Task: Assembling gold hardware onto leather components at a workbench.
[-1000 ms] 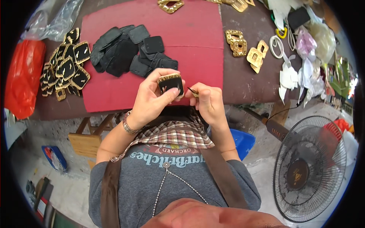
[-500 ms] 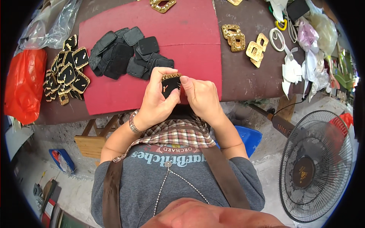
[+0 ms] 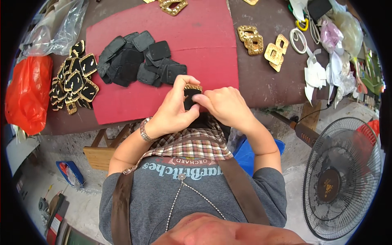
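My left hand point(image 3: 176, 107) grips a square gold buckle point(image 3: 194, 87) with a black pad on its face, fingers at its far edge and thumb below. From the other side my right hand point(image 3: 228, 107) is closed, its fingers curled and its thumb pressed on the pad's right part. The piece is held above the table's near edge, and the hands partly cover it. Beyond it on the red mat point(image 3: 204, 67) lies a heap of black square pads point(image 3: 130, 61). To the left is a pile of gold-rimmed black squares point(image 3: 73, 81).
Bare gold buckles point(image 3: 255, 44) and more gold frames point(image 3: 272, 54) lie right of the mat. A red plastic bag point(image 3: 28, 94) sits at the left. White scraps point(image 3: 314, 75) hang at the table's right. A fan point(image 3: 341, 179) stands near my right, a blue bin point(image 3: 245, 157) below.
Both hands have shifted slightly right and nearer to me with the buckle. My right thumb has moved inward across the black pad, and the right elbow has swung outward.
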Motion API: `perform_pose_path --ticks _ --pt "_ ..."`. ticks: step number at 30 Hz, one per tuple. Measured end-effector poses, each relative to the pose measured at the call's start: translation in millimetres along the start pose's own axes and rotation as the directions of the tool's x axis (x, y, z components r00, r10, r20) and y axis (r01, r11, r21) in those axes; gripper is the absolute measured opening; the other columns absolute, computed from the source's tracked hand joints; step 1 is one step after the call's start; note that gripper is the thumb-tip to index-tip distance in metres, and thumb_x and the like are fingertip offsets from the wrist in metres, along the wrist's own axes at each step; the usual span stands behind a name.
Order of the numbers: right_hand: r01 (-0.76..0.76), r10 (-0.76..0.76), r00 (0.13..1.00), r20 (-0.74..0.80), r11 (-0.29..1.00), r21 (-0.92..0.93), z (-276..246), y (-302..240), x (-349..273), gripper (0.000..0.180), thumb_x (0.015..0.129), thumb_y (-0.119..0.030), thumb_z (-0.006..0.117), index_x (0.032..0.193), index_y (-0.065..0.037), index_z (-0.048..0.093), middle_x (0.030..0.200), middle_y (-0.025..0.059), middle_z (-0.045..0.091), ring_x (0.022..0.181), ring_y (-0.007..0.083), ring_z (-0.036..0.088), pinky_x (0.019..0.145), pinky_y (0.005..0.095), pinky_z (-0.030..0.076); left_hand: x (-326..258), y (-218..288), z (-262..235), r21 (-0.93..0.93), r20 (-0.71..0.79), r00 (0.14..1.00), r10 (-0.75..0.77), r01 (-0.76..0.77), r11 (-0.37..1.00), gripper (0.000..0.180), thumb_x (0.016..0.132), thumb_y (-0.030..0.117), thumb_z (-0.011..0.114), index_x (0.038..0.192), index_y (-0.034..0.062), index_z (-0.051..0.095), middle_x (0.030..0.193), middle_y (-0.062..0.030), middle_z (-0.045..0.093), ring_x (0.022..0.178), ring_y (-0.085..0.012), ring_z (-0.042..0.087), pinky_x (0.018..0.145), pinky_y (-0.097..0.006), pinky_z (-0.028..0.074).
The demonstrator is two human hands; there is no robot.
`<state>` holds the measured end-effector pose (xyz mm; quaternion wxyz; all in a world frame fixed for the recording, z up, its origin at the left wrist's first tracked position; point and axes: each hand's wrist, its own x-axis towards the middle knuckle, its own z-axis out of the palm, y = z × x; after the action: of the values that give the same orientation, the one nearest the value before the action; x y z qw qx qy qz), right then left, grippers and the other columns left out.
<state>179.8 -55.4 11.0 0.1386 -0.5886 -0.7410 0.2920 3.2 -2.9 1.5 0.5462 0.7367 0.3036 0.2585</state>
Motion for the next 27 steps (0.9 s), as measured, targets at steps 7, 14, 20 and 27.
perform_pose_path --ticks 7,14,20,27 --pt "0.145 0.075 0.923 -0.378 0.842 0.520 24.0 -16.8 -1.3 0.023 0.086 -0.016 0.065 0.077 0.001 0.053 0.061 0.0113 0.056 0.051 0.0246 0.060 0.051 0.0334 0.047 -7.8 14.9 -8.5 -0.677 0.164 0.932 -0.323 0.344 0.650 0.042 0.088 -0.005 0.045 0.125 0.0063 0.029 0.101 -0.0063 0.051 0.069 -0.0067 0.053 0.057 -0.020 0.045" --pt "0.110 0.295 0.854 -0.428 0.703 0.703 44.5 -32.5 2.2 0.020 0.090 -0.014 0.061 0.078 0.001 0.056 0.065 0.0085 0.059 0.058 0.0172 0.060 0.052 0.0270 0.047 -17.8 17.5 -10.2 -0.626 0.099 0.953 -0.288 0.284 0.726 0.044 0.089 -0.002 0.051 0.128 0.0079 0.033 0.107 -0.0083 0.052 0.067 -0.0083 0.054 0.056 -0.021 0.046" --pt "0.095 0.213 0.933 -0.290 0.631 0.770 34.6 -37.9 16.0 0.024 0.095 -0.019 0.055 0.087 0.002 0.063 0.065 0.0037 0.057 0.057 0.0087 0.053 0.054 0.0231 0.043 -27.8 3.4 -48.3 -0.195 -0.385 0.917 -0.104 0.029 0.980 0.041 0.089 -0.003 0.051 0.129 0.0017 0.040 0.111 -0.0088 0.050 0.068 -0.0091 0.052 0.057 -0.020 0.046" --pt "0.092 0.211 0.905 -0.370 0.752 0.653 19.1 2.3 -14.7 0.022 0.093 -0.019 0.058 0.097 0.001 0.065 0.072 0.0051 0.060 0.062 0.0084 0.054 0.057 0.0221 0.044 -49.0 -26.3 -177.6 0.529 -0.687 0.724 0.063 0.439 0.726 0.041 0.091 0.005 0.056 0.131 0.0046 0.047 0.115 -0.0105 0.058 0.079 -0.0132 0.060 0.062 -0.026 0.050"
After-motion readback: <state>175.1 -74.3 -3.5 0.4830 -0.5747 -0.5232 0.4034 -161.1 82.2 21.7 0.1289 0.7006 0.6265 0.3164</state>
